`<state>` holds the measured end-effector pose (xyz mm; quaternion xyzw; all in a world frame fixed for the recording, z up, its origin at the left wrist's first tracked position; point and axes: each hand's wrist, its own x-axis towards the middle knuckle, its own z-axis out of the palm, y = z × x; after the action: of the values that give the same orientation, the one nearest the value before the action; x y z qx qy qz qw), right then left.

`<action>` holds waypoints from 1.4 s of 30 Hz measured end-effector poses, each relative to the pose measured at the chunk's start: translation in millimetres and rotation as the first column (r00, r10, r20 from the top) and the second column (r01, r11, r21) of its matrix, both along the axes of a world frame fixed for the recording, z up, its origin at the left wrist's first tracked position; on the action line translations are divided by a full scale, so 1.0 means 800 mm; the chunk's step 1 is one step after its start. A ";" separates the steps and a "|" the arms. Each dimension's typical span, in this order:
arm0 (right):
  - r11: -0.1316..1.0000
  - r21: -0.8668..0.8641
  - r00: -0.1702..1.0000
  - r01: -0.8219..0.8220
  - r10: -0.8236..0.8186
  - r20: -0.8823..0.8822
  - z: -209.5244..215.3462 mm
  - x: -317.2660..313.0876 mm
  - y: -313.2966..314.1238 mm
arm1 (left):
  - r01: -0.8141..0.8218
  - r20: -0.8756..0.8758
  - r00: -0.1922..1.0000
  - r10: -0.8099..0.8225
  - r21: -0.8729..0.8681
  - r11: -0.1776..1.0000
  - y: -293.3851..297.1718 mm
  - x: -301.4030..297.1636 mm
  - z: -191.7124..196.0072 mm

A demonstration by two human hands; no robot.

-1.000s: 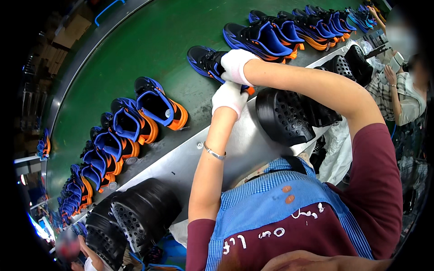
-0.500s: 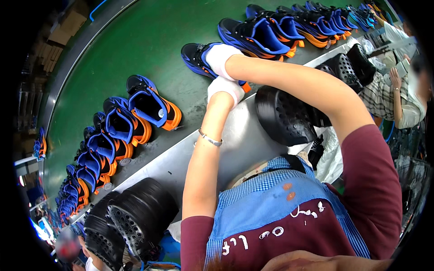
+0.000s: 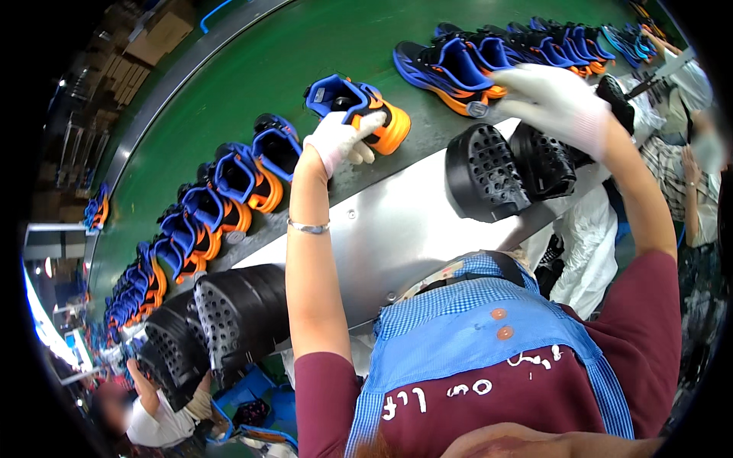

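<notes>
My left hand (image 3: 340, 141), in a white glove, grips a blue and orange shoe (image 3: 366, 103) by its near side on the green conveyor belt (image 3: 252, 69). My right hand (image 3: 557, 103), also gloved, hovers with fingers apart and holds nothing. Its fingertips are beside another blue and orange shoe (image 3: 450, 65) farther right on the belt. Just below that hand stands a stack of black perforated soles (image 3: 489, 172) on the metal table (image 3: 397, 229).
A row of blue and orange shoes (image 3: 229, 183) runs along the belt to the left, and more shoes (image 3: 557, 46) to the right. Another stack of black soles (image 3: 229, 313) lies at the table's left end. A person (image 3: 687, 153) works at the right, another person (image 3: 153, 412) at the lower left.
My right hand has left the shoe that both hands held and moved right, above the black soles. My left hand stays on that shoe.
</notes>
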<state>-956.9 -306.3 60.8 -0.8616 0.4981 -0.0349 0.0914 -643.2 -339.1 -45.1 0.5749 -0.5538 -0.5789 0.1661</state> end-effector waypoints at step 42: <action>0.743 -0.295 0.800 0.600 -0.564 0.207 -0.075 -0.240 0.112 | 0.492 0.528 0.845 -0.081 -0.711 0.502 -0.022 -0.149 -0.036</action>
<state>-1148.8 -216.8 0.7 -0.6618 0.7224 -0.1937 -0.0511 -762.6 -356.6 -74.2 0.4362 -0.8705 -0.1280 0.1884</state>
